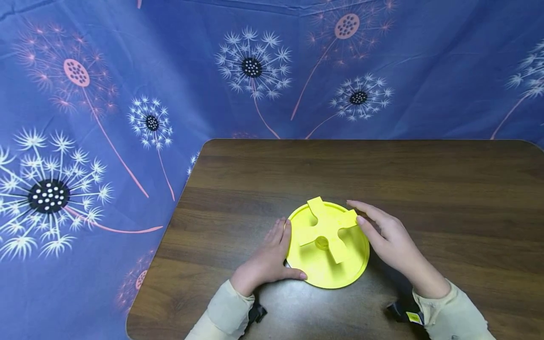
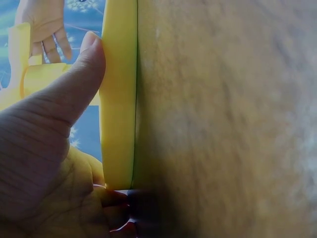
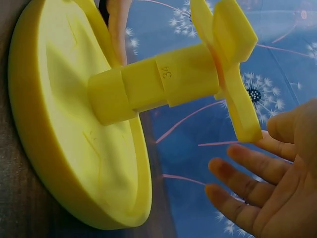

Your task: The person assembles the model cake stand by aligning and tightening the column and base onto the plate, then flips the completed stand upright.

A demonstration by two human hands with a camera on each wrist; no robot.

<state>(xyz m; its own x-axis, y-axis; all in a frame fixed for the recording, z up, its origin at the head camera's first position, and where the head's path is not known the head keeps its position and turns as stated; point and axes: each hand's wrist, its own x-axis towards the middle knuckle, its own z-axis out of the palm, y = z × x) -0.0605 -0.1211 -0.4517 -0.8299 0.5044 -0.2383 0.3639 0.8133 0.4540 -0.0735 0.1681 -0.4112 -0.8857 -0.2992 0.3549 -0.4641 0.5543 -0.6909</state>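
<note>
A yellow round base (image 1: 312, 271) with a raised rim lies flat on the table. From its middle rises a yellow stepped post (image 3: 143, 84) marked "34", topped by a four-armed cross-shaped piece (image 1: 326, 227). My left hand (image 1: 272, 257) holds the base at its left side, thumb at the near rim and fingers along the far left edge. At the right, my right hand (image 1: 391, 241) has its fingers spread loosely, with the thumb and index fingertips right at the end of one arm of the cross. Its other fingers extend past the cross.
The brown wooden table (image 1: 238, 174) has rounded corners. Behind and to the left hangs a blue cloth (image 1: 182, 47) printed with dandelions. Black straps with small devices show at both wrists, below light sleeves (image 1: 227, 309).
</note>
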